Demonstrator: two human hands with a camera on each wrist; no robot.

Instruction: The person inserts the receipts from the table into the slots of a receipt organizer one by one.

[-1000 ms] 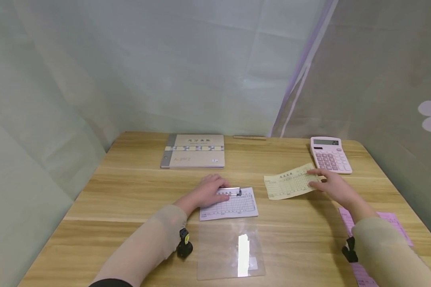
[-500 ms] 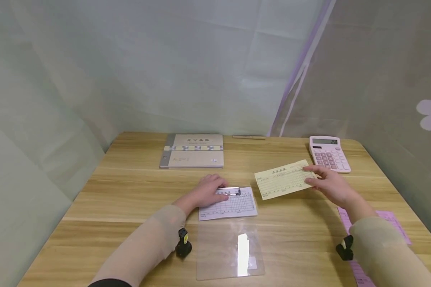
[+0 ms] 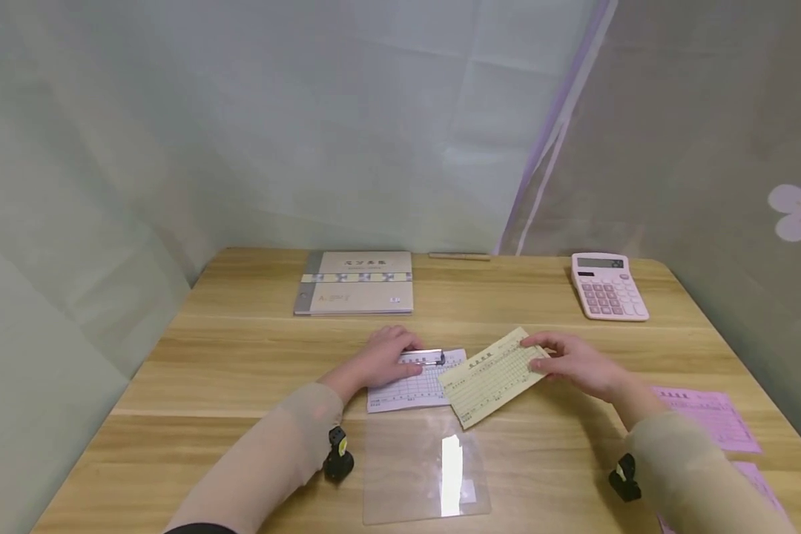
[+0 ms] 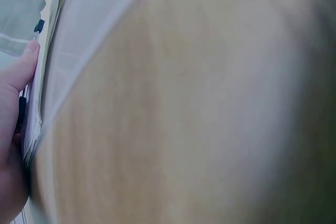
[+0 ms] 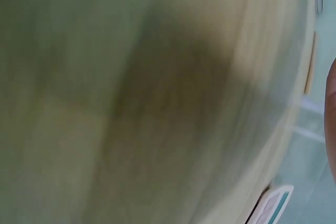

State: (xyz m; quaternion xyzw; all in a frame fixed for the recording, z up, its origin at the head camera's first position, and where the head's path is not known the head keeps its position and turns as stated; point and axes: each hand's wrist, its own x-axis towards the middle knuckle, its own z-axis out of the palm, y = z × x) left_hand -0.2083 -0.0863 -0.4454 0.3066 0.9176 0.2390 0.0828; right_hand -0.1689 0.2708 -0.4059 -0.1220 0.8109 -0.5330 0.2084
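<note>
My left hand (image 3: 389, 356) grips the top of a clear clipboard (image 3: 400, 482), its thumb by the metal clip (image 3: 422, 357). Under the clip lies a stack of white printed forms (image 3: 400, 395); the left wrist view shows the thumb (image 4: 25, 66) along the stack's face. With thumb and fingers, my right hand (image 3: 581, 365) pinches the right end of a yellow printed slip (image 3: 490, 382). The slip is tilted, and its left end overlaps the white forms' right side. Only a sliver of the right hand (image 5: 331, 114) shows in the right wrist view.
A ledger book (image 3: 360, 297) lies at the back left, with a pen (image 3: 459, 256) along the back edge. A pink calculator (image 3: 609, 289) sits at the back right. Pink printed slips (image 3: 710, 420) lie on the right, partly under the right sleeve. Grey-green curtains hang behind the table.
The right hand has brought the yellow slip left and nearer to me, over the edge of the white forms, turning it more steeply. The left hand has stayed at the clip.
</note>
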